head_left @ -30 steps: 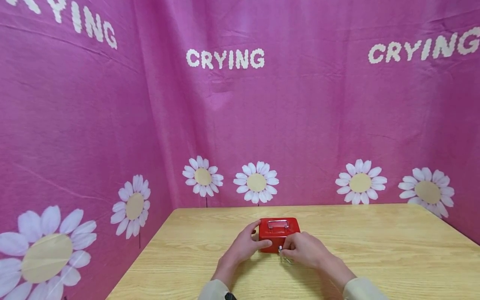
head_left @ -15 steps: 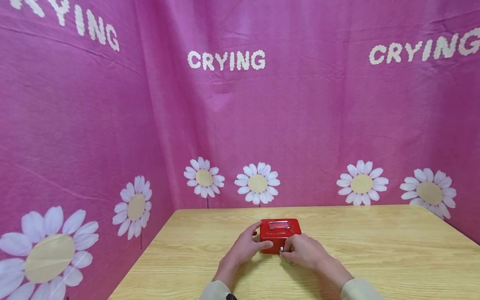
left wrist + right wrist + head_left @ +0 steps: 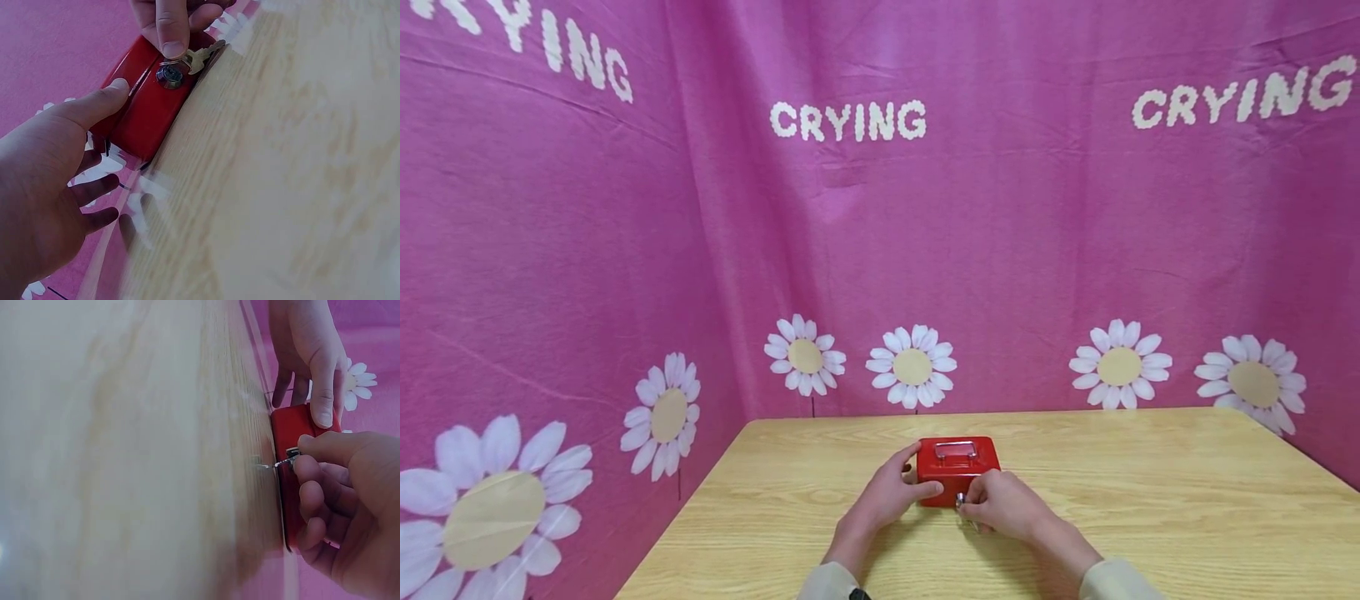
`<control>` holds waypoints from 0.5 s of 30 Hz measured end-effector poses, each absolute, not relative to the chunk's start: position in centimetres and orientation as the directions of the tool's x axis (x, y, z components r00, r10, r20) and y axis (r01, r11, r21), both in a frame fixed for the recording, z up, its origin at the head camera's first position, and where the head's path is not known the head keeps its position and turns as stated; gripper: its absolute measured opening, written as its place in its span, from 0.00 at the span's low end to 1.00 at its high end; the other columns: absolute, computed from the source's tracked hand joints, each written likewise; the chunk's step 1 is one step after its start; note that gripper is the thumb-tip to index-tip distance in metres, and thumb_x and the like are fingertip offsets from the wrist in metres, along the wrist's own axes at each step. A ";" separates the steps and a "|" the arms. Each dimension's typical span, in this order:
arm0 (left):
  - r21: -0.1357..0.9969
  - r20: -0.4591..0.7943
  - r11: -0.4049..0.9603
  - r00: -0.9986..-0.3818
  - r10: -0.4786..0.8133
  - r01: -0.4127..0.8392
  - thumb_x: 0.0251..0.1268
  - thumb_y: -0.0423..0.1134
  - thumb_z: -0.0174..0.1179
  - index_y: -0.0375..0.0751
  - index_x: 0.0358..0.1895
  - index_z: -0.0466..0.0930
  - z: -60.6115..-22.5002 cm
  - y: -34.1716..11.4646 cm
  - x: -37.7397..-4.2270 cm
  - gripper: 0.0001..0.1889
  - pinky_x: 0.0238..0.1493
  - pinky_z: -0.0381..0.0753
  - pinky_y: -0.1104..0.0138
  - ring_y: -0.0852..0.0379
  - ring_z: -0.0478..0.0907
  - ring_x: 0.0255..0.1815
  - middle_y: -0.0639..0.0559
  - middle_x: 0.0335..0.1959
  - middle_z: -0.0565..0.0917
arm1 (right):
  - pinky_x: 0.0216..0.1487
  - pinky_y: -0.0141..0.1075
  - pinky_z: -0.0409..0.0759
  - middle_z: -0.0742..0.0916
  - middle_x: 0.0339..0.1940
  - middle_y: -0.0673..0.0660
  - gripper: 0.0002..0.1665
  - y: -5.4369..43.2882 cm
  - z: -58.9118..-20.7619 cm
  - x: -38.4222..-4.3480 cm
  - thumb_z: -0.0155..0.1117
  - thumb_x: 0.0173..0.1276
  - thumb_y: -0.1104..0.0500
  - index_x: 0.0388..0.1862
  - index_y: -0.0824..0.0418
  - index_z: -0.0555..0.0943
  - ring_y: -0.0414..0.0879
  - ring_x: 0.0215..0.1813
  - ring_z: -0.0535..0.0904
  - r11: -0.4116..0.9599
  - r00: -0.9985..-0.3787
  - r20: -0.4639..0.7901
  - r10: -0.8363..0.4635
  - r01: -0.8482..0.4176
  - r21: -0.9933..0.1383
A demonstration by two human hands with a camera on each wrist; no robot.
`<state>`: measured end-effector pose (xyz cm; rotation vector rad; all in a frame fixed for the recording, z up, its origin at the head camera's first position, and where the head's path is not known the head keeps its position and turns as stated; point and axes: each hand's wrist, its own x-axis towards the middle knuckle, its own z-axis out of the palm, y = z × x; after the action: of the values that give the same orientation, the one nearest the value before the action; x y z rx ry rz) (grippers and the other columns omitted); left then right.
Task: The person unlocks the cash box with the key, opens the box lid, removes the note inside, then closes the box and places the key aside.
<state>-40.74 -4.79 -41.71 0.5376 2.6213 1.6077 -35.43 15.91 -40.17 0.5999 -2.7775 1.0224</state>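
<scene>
Red box (image 3: 949, 478) at lower centre of the head view, on a wooden table (image 3: 760, 500), left hand (image 3: 889, 493) gripping its left end, right hand (image 3: 1009, 505) pinching keys (image 3: 199, 60) at its silver lock (image 3: 169, 77).

Cash box (image 3: 951, 479): red, glossy, rectangular, rounded corners. Lid shut; unit upright. Position: between the left hand (image 3: 891, 493) and the right hand (image 3: 1009, 504), its left end lying within the left hand's spread, thumb touching the front. Carry handle (image 3: 955, 457): silver, folded flat on the lid. Lock (image 3: 169, 77): round, chromed, front-mounted, just beside the right hand's thumb tip.

Key set (image 3: 199, 59): metal, pinched at the lock by the right hand; one brass-toned key hangs beneath the fingertips. Insertion in the lock cannot be determined.
</scene>
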 end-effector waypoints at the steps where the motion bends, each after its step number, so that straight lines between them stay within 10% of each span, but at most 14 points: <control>1: 0.868 0.159 0.412 -0.942 0.297 0.276 0.57 0.51 0.72 0.50 0.76 0.62 -41.7 -4.8 -40.7 0.44 0.67 0.72 0.42 0.38 0.71 0.69 0.42 0.73 0.69 | 0.19 0.29 0.67 0.79 0.12 0.48 0.11 15.9 -40.2 -35.4 0.70 0.63 0.58 0.21 0.57 0.81 0.36 0.16 0.73 0.682 -0.917 0.238 -0.319 -0.396 -0.615; 15: 0.874 0.158 0.402 -0.941 0.299 0.274 0.57 0.51 0.72 0.50 0.76 0.63 -41.6 -4.8 -40.8 0.43 0.67 0.72 0.44 0.40 0.72 0.69 0.42 0.73 0.70 | 0.15 0.29 0.72 0.80 0.11 0.48 0.10 16.3 -40.7 -35.3 0.64 0.64 0.63 0.23 0.63 0.82 0.35 0.14 0.71 0.584 -0.919 0.199 -0.340 -0.373 -0.721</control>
<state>-40.76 -4.78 -41.58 0.5339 2.6102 1.6191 -35.31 16.31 -40.69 0.6214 -2.7603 1.2713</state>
